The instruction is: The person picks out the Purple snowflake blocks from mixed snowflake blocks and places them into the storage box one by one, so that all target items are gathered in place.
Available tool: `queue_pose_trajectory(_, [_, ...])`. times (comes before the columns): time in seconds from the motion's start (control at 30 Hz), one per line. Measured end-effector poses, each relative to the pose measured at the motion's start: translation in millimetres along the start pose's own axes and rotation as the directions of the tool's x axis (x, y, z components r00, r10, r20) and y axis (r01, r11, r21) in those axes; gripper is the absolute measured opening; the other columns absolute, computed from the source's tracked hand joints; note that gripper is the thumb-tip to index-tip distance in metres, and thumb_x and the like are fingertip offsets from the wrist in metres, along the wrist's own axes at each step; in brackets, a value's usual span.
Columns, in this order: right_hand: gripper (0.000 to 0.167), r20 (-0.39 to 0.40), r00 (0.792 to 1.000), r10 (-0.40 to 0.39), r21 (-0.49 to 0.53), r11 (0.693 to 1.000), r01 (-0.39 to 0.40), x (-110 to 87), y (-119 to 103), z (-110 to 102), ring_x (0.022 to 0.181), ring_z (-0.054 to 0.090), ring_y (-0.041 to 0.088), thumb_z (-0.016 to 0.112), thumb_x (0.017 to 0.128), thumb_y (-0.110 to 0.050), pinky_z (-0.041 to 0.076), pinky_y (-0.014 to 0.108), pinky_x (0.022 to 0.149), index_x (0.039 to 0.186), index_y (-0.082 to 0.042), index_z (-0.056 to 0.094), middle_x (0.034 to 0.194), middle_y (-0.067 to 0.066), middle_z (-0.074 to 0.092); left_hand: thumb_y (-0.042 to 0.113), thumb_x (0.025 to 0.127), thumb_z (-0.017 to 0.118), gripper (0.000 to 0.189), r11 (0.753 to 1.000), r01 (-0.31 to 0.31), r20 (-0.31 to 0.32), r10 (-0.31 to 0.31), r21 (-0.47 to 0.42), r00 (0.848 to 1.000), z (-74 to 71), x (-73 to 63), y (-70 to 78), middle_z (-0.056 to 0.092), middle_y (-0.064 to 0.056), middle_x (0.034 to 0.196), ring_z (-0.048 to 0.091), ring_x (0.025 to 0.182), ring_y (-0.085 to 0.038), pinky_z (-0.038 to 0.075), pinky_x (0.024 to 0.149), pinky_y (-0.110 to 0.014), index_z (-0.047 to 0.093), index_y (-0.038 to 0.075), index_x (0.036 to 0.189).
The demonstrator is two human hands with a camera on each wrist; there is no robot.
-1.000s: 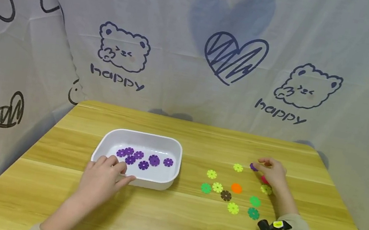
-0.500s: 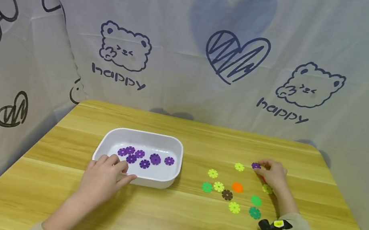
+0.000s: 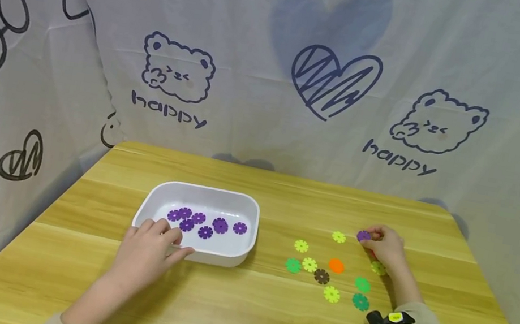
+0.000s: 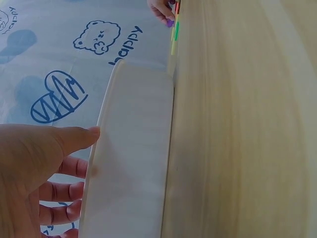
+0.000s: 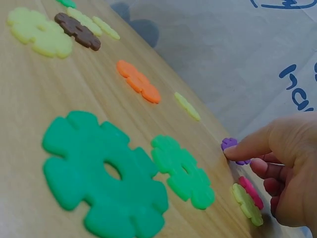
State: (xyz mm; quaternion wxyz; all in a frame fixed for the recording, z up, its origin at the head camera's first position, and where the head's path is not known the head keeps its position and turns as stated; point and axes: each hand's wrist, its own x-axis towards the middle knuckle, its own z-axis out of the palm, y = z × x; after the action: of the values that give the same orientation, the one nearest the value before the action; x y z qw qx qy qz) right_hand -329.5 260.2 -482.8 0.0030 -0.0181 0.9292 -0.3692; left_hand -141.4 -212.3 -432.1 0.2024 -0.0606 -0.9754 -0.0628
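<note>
My left hand (image 3: 147, 252) holds the near rim of a white plastic tray (image 3: 218, 260), thumb along the rim and fingers over its inner side. Several purple snowflake discs (image 3: 205, 232) lie inside the tray. At the right, my right hand (image 3: 387, 247) pinches another purple snowflake disc (image 3: 363, 236) between thumb and fingers, low over the wooden table. Under and beside that hand are a pink disc (image 5: 251, 192) and a yellow-green disc (image 5: 247, 204), partly covered in the head view.
Between tray and right hand, loose discs are spread on the table (image 3: 234, 318): an orange disc (image 3: 336, 265), a brown disc (image 3: 321, 276), green discs (image 3: 360, 302) and several yellow-green ones (image 3: 331, 294). A printed curtain (image 3: 250, 97) hangs behind the table. A black wrist mount (image 3: 388, 321) sits on the right sleeve.
The purple disc in my right hand has come up slightly and shows more of its face. My left hand stays on the tray rim.
</note>
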Motion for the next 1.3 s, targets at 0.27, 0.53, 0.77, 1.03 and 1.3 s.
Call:
queue_pose_trajectory(0.27, [0.030,-0.009,1.000,-0.016,0.038,0.999,0.016,-0.5,-1,0,0.092,0.054,0.027,0.066,0.090,-0.013,0.042,0.028,0.073,0.112,0.004,0.053,0.101,0.018,0.057,0.050,0.082,0.072,0.033,1.000,-0.001,-0.015,0.001,0.001,1.000,1.2,-2.1,0.3,0.060,-0.002,0.087,0.056,0.083,-0.025,0.046,0.071,-0.045,0.068,0.018,0.090])
queue_pose_trajectory(0.53, [0.026,-0.022,0.999,-0.023,0.055,0.998,0.024,-3.0,-4,-2,0.082,0.048,0.021,0.063,0.094,-0.018,0.041,0.028,0.069,0.108,0.002,0.054,0.092,0.010,0.053,0.050,0.083,0.071,0.032,1.000,-0.004,-0.013,0.004,-0.003,1.000,1.1,-1.6,0.5,0.059,-0.002,0.086,0.056,0.082,-0.024,0.045,0.072,-0.045,0.068,0.018,0.090])
queue_pose_trajectory(0.77, [0.025,-0.012,1.000,-0.021,0.078,0.997,0.022,-7.0,-16,-4,0.078,0.046,0.021,0.062,0.095,-0.020,0.042,0.027,0.062,0.107,0.001,0.055,0.090,0.010,0.052,0.050,0.083,0.071,0.033,1.000,-0.007,-0.014,0.007,-0.001,1.000,1.7,-0.4,-0.3,0.059,-0.002,0.086,0.056,0.083,-0.024,0.046,0.072,-0.045,0.069,0.018,0.091])
queue_pose_trajectory(1.03, [0.029,-0.040,0.998,-0.056,0.040,0.998,0.058,-12.8,-38,-7,0.077,0.046,0.019,0.066,0.093,-0.027,0.041,0.026,0.064,0.103,0.000,0.060,0.089,0.009,0.057,0.050,0.083,0.071,0.033,1.000,-0.007,-0.011,0.008,0.005,1.000,1.8,-0.9,0.2,0.060,-0.002,0.086,0.057,0.083,-0.025,0.047,0.072,-0.046,0.069,0.018,0.091])
queue_pose_trajectory(1.3, [0.029,-0.036,0.988,-0.149,0.072,0.986,0.152,-22.3,-65,-5,0.074,0.047,0.016,0.070,0.090,-0.027,0.042,0.023,0.062,0.098,-0.001,0.061,0.082,0.004,0.057,0.050,0.083,0.071,0.033,1.000,-0.007,-0.017,0.007,0.010,1.000,1.9,-0.9,0.4,0.060,-0.003,0.086,0.057,0.082,-0.025,0.046,0.072,-0.045,0.069,0.018,0.090])
